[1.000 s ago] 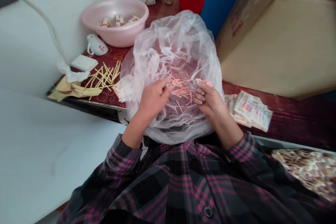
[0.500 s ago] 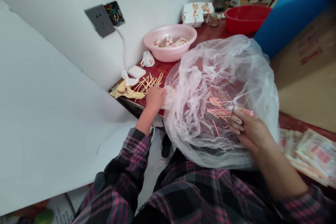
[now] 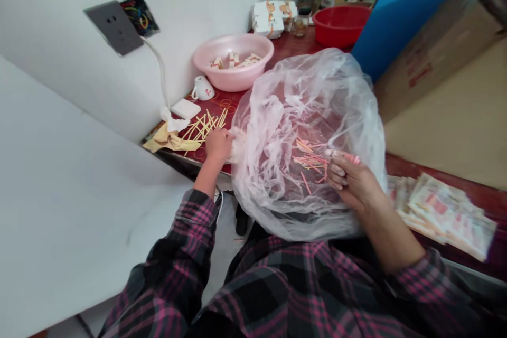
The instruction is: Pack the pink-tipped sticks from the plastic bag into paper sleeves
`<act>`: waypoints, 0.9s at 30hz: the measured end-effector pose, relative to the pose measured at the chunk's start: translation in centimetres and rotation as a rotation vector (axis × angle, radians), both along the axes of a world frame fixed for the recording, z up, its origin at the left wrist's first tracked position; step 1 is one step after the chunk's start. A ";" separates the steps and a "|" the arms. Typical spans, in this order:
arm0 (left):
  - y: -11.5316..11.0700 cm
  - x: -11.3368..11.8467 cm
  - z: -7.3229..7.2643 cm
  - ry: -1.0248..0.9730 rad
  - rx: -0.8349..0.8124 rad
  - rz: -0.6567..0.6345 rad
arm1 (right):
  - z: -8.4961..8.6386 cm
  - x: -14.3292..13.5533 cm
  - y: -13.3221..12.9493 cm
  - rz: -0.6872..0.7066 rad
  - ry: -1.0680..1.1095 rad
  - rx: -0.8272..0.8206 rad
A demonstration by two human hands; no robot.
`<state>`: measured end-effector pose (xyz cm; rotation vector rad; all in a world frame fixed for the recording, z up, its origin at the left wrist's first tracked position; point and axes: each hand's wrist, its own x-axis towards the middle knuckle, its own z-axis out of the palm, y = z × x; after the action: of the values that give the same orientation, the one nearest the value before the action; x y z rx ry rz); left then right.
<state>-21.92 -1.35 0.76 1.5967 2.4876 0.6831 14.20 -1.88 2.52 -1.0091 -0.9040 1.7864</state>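
Observation:
A large clear plastic bag (image 3: 277,211) lies spread open over the red tabletop near my body. Several thin pink sticks (image 3: 306,182) and a few yellowish ones lie loose in its middle. My left hand (image 3: 219,146) is closed at the bag's left side, on a bunched whitish part of the plastic. Over the right half of the bag, my right hand (image 3: 352,177) is curled closed, with pink stick ends showing above its fingers. Beside my left hand, thin yellow sticks (image 3: 206,125) lie criss-crossed on the table.
Behind the bag stands a pink basin (image 3: 233,82) with small packets inside. A white cup (image 3: 203,88), yellow paper (image 3: 168,139) and rubber bands are at the left. Flat printed packets (image 3: 447,216) lie right, below a cardboard box (image 3: 447,116). A red basin (image 3: 340,31) stands farther back.
The whole view has shifted, so the scene sits farther left and more of the cardboard box and printed packets shows. Both hands keep nearly the same places relative to the bag.

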 end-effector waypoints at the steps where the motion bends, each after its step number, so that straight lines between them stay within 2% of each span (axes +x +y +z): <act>1: 0.1 -0.2 0.1 -0.025 0.017 0.018 | 0.1 0.3 0.2 -0.016 -0.002 0.012; 4: -0.3 -0.9 1.3 -0.086 0.155 0.075 | 0.3 1.2 0.7 -0.077 -0.032 0.045; 7: -1.6 0.0 3.6 -0.063 0.457 0.090 | 0.6 1.6 0.7 -0.092 -0.080 0.074; 9: -2.8 2.4 5.2 -0.026 0.570 0.008 | 0.9 1.3 0.4 -0.067 -0.104 0.086; 11: -4.0 6.2 6.0 0.055 0.630 -0.243 | 1.3 0.8 0.1 -0.009 -0.113 0.085; 13: -4.9 10.6 5.8 0.119 0.594 -0.529 | 1.7 0.5 -0.2 0.071 -0.123 0.076; 14: -5.2 12.6 5.3 0.131 0.560 -0.623 | 1.9 0.4 -0.3 0.104 -0.134 0.071; 17: -5.5 16.5 3.3 0.068 0.474 -0.756 | 2.3 0.7 -0.5 0.141 -0.204 0.064; 19: -5.2 17.2 2.3 -0.037 0.449 -0.756 | 2.3 1.1 -0.4 0.134 -0.260 0.067; 21: -4.8 17.0 1.8 -0.216 0.434 -0.703 | 2.0 1.6 -0.4 0.115 -0.290 0.080; 27: -3.6 16.6 2.0 -0.997 0.132 -0.540 | 1.2 1.3 -0.4 0.023 -0.270 0.135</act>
<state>-5.31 -4.90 2.72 1.3532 1.2700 1.1698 15.50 -2.33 3.77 -1.1731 -1.1902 1.6072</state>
